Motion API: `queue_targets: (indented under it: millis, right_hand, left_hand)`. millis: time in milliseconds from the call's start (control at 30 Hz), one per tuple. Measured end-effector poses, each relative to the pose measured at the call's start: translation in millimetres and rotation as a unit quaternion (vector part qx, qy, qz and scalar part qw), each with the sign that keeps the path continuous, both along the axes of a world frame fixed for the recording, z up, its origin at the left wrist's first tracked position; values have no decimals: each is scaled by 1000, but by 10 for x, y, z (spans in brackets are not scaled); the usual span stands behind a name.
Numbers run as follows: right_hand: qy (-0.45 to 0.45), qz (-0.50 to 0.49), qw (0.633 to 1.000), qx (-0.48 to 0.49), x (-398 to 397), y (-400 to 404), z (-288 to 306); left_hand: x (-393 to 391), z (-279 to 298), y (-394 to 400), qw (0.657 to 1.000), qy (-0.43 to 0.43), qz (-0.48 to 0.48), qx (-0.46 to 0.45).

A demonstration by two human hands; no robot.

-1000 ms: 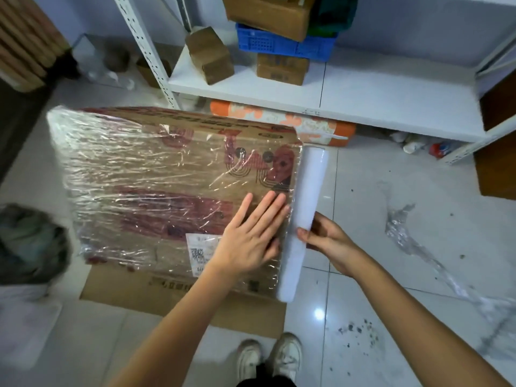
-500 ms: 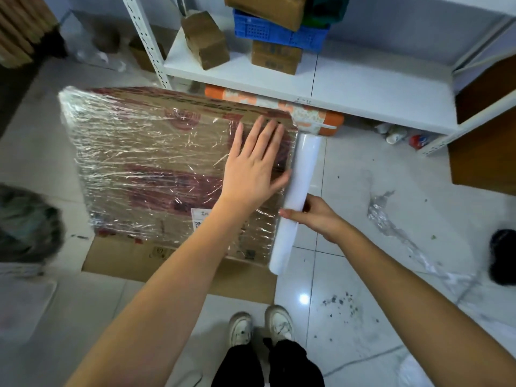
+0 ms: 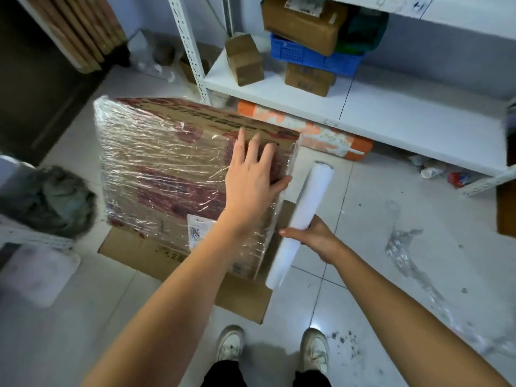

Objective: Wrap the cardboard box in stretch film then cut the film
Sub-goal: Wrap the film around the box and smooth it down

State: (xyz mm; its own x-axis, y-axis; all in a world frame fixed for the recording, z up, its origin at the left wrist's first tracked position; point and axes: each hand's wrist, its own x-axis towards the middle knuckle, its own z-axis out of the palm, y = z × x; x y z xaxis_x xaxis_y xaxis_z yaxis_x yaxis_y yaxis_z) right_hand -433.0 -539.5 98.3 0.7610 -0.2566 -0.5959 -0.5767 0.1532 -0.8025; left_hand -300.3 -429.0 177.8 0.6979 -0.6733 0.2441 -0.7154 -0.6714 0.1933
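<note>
A large cardboard box with red print stands on the floor, its top and sides covered in clear stretch film. My left hand lies flat on the filmed top near the box's far right corner, fingers straight. My right hand grips a white roll of stretch film, held slanted just right of the box with a small gap between them. Whether film still joins the roll to the box is hard to make out.
A flattened cardboard sheet lies under the box. A white metal shelf with small boxes and a blue crate stands behind. An orange roll lies under it. Scrap film litters the tiles at right. My shoes are below.
My left hand slid from the near right part of the box top toward its far right corner. The roll in my right hand moved away from the box's right edge.
</note>
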Motion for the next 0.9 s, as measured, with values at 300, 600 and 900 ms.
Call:
queue_targets:
  millis: [300, 600, 900]
  right_hand:
    - [67, 159, 984, 42, -181, -110, -198]
    - [-8, 189, 982, -1, -194, 20, -298]
    - [38, 271, 958, -89, -241, 150, -303]
  left_hand:
    - [-330, 63, 254, 998, 30, 51, 7]
    - [-643, -203, 689, 994, -17, 41, -97]
    - [-1128, -615, 1158, 984, -41, 70, -159]
